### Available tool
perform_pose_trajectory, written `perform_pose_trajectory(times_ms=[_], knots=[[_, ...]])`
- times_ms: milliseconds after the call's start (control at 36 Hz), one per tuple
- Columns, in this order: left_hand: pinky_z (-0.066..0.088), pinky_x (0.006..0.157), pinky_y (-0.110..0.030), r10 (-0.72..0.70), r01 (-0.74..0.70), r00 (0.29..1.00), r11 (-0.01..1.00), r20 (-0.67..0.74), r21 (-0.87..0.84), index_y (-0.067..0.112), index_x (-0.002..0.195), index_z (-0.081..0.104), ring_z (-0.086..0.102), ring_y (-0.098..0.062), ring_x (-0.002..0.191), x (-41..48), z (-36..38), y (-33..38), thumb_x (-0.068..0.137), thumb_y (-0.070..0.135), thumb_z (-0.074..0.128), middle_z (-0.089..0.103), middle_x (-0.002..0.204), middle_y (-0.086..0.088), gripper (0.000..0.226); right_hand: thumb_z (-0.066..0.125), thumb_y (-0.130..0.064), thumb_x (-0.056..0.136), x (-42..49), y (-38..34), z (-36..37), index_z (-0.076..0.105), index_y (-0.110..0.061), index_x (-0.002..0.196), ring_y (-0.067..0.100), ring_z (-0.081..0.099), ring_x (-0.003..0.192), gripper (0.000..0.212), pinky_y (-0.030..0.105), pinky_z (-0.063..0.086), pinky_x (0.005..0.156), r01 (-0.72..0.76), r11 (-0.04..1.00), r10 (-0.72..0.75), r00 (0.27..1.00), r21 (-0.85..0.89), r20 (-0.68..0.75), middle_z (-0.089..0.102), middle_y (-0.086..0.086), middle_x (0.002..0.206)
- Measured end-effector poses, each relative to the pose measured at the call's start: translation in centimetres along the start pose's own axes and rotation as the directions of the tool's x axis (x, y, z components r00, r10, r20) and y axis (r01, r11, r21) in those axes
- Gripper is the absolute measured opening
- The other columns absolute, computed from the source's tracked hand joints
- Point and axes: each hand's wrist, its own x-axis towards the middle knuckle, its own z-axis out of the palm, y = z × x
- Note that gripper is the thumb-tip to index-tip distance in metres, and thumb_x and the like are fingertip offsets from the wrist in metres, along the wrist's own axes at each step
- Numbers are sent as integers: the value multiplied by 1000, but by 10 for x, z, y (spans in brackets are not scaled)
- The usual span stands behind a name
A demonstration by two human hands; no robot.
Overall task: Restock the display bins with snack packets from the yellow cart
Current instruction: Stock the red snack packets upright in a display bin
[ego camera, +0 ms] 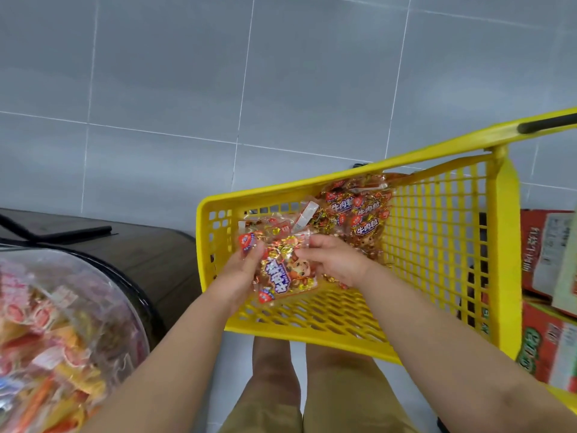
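The packet (285, 275) is just above the mesh bottom of the cart (437, 232), near its left corner, face up and tilted toward you. Your left hand (242, 270) grips its left edge, thumb laid over the top corner, the other fingers hidden beneath. Your right hand (335, 260) pinches its upper right edge between thumb and bent fingers. Neither hand has hold of anything else. Behind the packet, a pile (363, 214) of similar packets lies against the cart's far wall.

You look to be at the pick-up step: one packet in hand, not yet carried across. The next move, as I judge it, is to lift it clear of the cart's left rim and swing it to the bin (65, 323), low at your left and well apart from the cart. The packet looks soft and glossy, so keep one firm grip as you cross the gap.

The bin is blurred and cut off by the frame edge. You can see mixed wrappers under a clear curved cover, but I cannot tell where it opens. The pile overlaps too much to count. The boxes (546, 276) at your right and the cart's handle (546, 125) run out of frame, and whatever the cart stands on is hidden
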Motion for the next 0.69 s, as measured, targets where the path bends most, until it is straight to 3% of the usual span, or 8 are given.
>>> perform_pose_trajectory(times_ms=[56,167,194,250,306,444,583,694], knots=[[55,89,-47,24,-24,1000,1000,9,-2,22,126,54,70,-26,99,2,0,2,42,52,85,73,107,-4,94,70,-24,84,3,-2,12,68,-23,96,5,68,81,12,15,51,64,32,994,-32,999,-105,-4,72,-4,93],[58,80,-43,27,-28,998,1000,-53,-15,27,110,59,72,-24,89,7,-1,3,48,33,86,74,99,-4,68,62,-38,88,11,-7,13,65,-35,91,-12,62,75,5,5,45,59,122,974,-142,985,-192,-98,68,-17,90],[57,81,-44,23,-24,998,1000,-60,-18,28,109,59,72,-24,90,8,-2,3,54,30,86,74,99,-3,61,61,-39,89,15,-7,7,63,-36,93,-11,62,80,6,6,45,62,143,966,-189,958,-215,-216,66,-17,97],[55,88,-48,8,-9,998,1000,-66,-11,27,114,57,69,-26,96,10,-5,2,63,25,85,72,105,-4,58,63,-32,88,26,-6,-9,62,-26,107,5,58,101,20,18,45,81,123,915,-313,819,-385,-481,60,-5,113],[52,92,-50,-6,6,998,1000,-70,-6,25,123,54,67,-28,101,11,-7,0,64,26,85,71,110,-5,66,67,-25,85,36,-5,-26,55,-16,124,19,46,119,42,29,37,100,-21,814,-381,736,-581,-560,51,5,125],[59,71,-39,-41,36,996,997,-75,-72,25,116,57,73,-25,85,7,-11,-5,54,31,83,75,97,-4,68,74,-32,78,52,-1,-35,34,-13,141,28,32,131,77,36,28,110,-214,522,-374,813,-826,-446,41,10,138],[57,79,-44,-67,53,993,988,-92,-144,17,122,58,72,-30,91,3,-20,-13,52,31,83,74,102,-10,76,74,-45,74,59,2,-33,43,-13,132,29,33,125,74,38,32,104,-344,275,-355,832,-898,-427,38,11,131],[57,81,-46,-62,47,992,989,-107,-140,20,121,58,72,-30,91,-2,-27,-19,53,30,83,74,102,-9,73,70,-51,76,58,2,-33,42,-21,136,27,33,125,73,39,32,103,-311,150,-301,889,-938,-343,37,8,133]])
